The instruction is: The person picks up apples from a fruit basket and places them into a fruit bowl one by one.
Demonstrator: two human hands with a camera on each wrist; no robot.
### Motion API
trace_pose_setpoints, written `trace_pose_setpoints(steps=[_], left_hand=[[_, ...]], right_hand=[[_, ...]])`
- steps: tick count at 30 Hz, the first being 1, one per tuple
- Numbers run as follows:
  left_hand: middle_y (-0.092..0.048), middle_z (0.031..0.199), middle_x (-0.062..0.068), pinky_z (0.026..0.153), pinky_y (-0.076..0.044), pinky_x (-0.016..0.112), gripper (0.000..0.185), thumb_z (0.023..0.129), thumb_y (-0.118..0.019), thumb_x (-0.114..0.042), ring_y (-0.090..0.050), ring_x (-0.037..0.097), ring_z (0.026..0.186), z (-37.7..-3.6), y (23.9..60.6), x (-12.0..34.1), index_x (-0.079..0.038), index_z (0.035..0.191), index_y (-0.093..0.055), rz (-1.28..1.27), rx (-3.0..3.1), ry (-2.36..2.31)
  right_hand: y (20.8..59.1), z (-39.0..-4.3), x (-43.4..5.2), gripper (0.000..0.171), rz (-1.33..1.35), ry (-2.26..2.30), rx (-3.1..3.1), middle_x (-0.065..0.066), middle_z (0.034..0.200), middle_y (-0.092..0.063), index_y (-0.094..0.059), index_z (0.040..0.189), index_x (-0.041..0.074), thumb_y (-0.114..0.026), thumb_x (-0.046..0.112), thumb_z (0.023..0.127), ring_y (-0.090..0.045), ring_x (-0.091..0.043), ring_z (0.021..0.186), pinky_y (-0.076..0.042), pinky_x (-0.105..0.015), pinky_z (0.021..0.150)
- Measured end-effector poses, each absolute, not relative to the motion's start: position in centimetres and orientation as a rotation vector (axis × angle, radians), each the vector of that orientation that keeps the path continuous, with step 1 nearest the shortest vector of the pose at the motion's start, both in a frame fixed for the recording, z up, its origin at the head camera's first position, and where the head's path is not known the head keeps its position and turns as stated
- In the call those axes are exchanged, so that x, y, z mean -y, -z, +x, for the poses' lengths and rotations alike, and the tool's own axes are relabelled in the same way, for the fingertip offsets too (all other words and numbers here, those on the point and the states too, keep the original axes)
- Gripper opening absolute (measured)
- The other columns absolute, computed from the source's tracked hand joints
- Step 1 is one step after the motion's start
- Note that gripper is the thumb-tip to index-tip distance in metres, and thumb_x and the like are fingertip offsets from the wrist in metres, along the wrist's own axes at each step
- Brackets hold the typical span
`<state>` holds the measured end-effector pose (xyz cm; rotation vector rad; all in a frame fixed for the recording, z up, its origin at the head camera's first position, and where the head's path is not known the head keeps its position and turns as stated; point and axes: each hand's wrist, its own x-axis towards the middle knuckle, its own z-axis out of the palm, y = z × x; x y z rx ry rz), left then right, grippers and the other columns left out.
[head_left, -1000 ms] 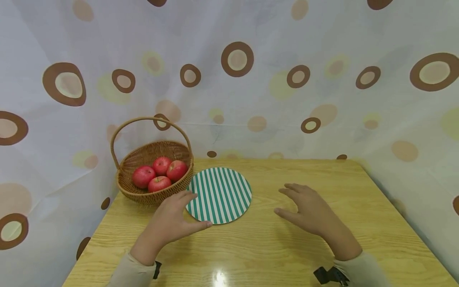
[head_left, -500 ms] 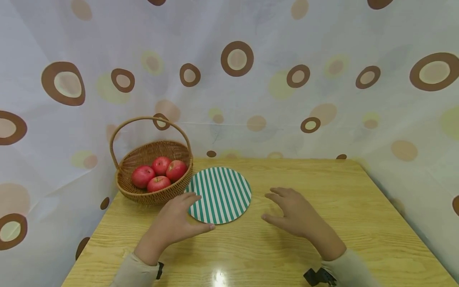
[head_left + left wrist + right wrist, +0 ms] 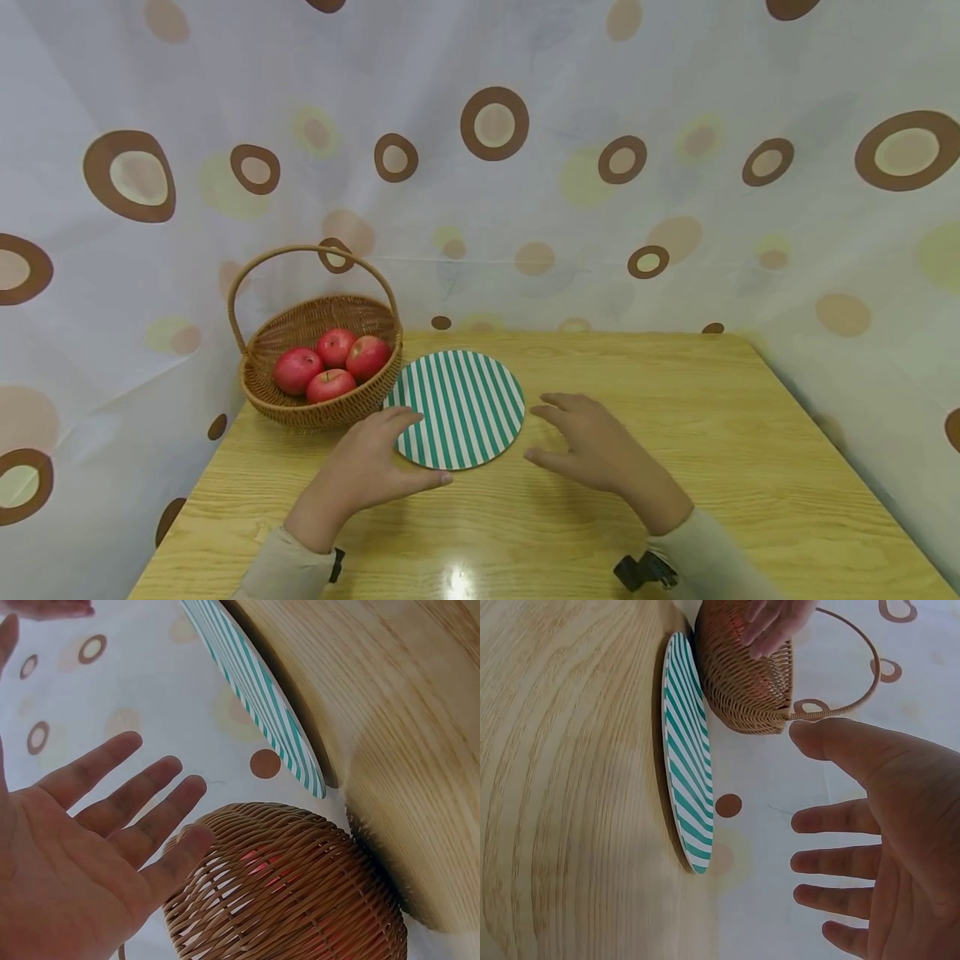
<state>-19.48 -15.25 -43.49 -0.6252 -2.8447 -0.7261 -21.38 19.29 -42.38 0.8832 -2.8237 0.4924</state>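
Note:
A round mat with green and white stripes (image 3: 465,408) lies flat on the table. Over its near left edge hovers my left hand (image 3: 367,467), fingers spread and holding nothing. My right hand (image 3: 592,446) is just off the mat's right side, thumb and fingers apart, nothing in its grasp. Beside the mat on the left stands a wicker basket (image 3: 330,410) with a tall arched handle. Several red apples (image 3: 331,385) lie inside it. In the left wrist view the palm of the left hand (image 3: 82,855) shows in front of the basket (image 3: 292,900).
The wooden table (image 3: 712,433) reaches back to a patterned curtain (image 3: 555,192) that hangs behind it and along both sides. The basket's handle (image 3: 315,248) rises well above the apples.
My right hand has moved left, closer to the striped mat. The left hand has shifted slightly to the right and toward me. Basket and apples stay where they were.

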Motion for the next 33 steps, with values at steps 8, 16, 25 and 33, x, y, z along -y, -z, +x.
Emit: trace_pose_setpoints(steps=[8,16,25,33], left_hand=[[-0.065,0.147,0.015,0.115,-0.049,0.059,0.100,0.076,-0.076,-0.083,-0.060,0.039,0.139,-20.1,43.9,15.4,-0.006,0.140,-0.069,-0.621,2.882,0.721],[-0.063,0.149,0.019,0.115,-0.049,0.060,0.101,0.076,-0.076,-0.083,-0.058,0.041,0.139,-20.6,44.4,15.4,-0.005,0.140,-0.068,-0.599,2.933,0.736],[-0.063,0.147,0.018,0.115,-0.050,0.057,0.097,0.079,-0.078,-0.078,-0.060,0.040,0.137,-21.6,45.2,15.2,-0.003,0.140,-0.068,-0.635,2.954,0.717],[-0.061,0.151,0.018,0.118,-0.047,0.058,0.095,0.081,-0.079,-0.074,-0.056,0.040,0.142,-22.3,45.3,14.7,-0.004,0.143,-0.065,-0.611,3.008,0.720]], right_hand=[[42.8,-22.0,-18.1,0.062,0.932,-0.552,2.872,-0.024,0.153,-0.058,-0.066,0.143,0.008,-0.071,0.051,0.100,-0.058,-0.046,0.138,-0.048,-0.066,0.113],[43.4,-22.8,-16.5,0.064,0.956,-0.726,2.989,-0.025,0.163,-0.046,-0.060,0.150,0.005,-0.071,0.045,0.101,-0.049,-0.046,0.148,-0.047,-0.063,0.115],[44.3,-23.7,-15.5,0.065,1.003,-0.813,3.016,-0.028,0.164,-0.043,-0.057,0.150,0.000,-0.072,0.041,0.101,-0.042,-0.049,0.151,-0.043,-0.067,0.118],[45.0,-24.4,-14.5,0.066,1.004,-0.776,3.019,-0.027,0.163,-0.045,-0.058,0.150,0.002,-0.073,0.043,0.100,-0.043,-0.048,0.151,-0.042,-0.065,0.119]])
